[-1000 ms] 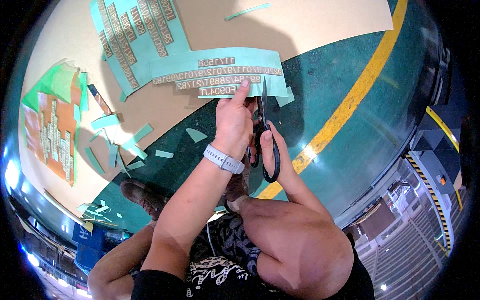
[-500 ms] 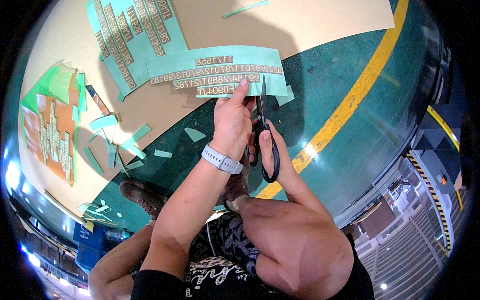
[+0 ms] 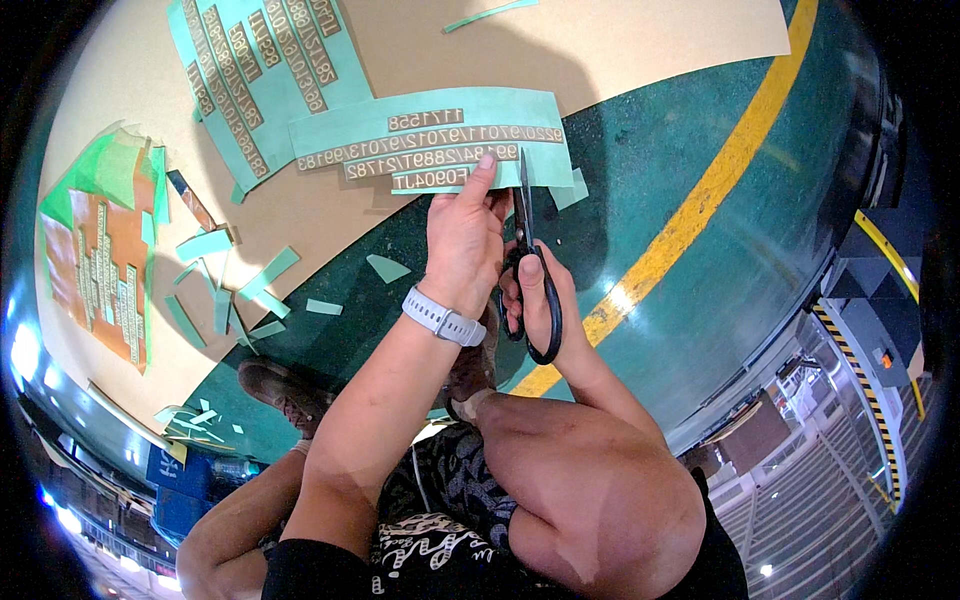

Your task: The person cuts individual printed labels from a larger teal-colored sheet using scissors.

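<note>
My left hand, with a pale watch on its wrist, pinches the lower edge of a light green sheet, thumb on top. Rows of brown strips with raised mirror-reversed characters lie across that sheet. Black-handled scissors are in my right hand, with thumb and fingers at the handle loops. One blade lies over the sheet's front near its right end, pointing away from me; the other is partly hidden by the sheet.
Another green sheet with brown strips lies on the tan board. Left of it is an orange-and-green piece with similar strips. Green offcuts are scattered over the board and green floor. A yellow line crosses the floor at right.
The held sheet has shifted very slightly up and left. The scissors have turned a little in my right hand, so the second handle loop shows more.
</note>
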Available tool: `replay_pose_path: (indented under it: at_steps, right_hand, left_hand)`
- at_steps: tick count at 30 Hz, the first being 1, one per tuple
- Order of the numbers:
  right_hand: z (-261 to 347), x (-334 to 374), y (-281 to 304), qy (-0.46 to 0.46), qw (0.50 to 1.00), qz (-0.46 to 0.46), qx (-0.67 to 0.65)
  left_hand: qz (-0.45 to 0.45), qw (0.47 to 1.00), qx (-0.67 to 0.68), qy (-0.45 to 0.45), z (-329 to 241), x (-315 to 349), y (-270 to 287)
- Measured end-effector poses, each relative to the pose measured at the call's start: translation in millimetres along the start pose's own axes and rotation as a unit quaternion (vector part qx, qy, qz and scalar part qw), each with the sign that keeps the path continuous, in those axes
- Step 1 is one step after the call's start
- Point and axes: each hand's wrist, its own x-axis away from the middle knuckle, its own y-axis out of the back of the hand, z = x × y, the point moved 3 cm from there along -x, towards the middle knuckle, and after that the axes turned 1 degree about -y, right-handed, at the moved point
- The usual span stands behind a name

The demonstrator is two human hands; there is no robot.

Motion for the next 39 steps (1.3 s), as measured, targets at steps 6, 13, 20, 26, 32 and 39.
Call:
replay_pose_path:
  at_steps: [6,13,20,26,32,39]
  right_hand:
    - [-1.8,-0.3,0.8,-0.003,1.0,-0.002,0.007]
    - [-2.7,-0.7,1.5,-0.007,1.0,-0.009,0.006]
    - [1.6,-1.1,1.6,-0.029,0.999,-0.022,-0.006]
    - [-1.4,-2.1,2.6,-0.024,0.999,-0.025,0.012]
    - [-3.0,-3.5,2.8,-0.018,0.999,-0.022,0.033]
    - [-1.9,-3.8,2.2,-0.029,0.998,-0.007,0.06]
  left_hand:
    - [0.0,1.0,-0.001,0.002,-0.1,0.2,0.7]
    - [-0.006,1.0,0.002,0.006,0.1,0.6,0.8]
    - [-0.01,1.0,-0.007,0.005,2.1,-1.3,3.6]
    - [-0.012,1.0,-0.01,0.006,1.7,-1.2,4.0]
    - [-0.011,1.0,-0.011,0.0,-0.4,1.0,1.4]
    - [0.002,1.0,-0.019,-0.01,-3.3,0.2,2.0]
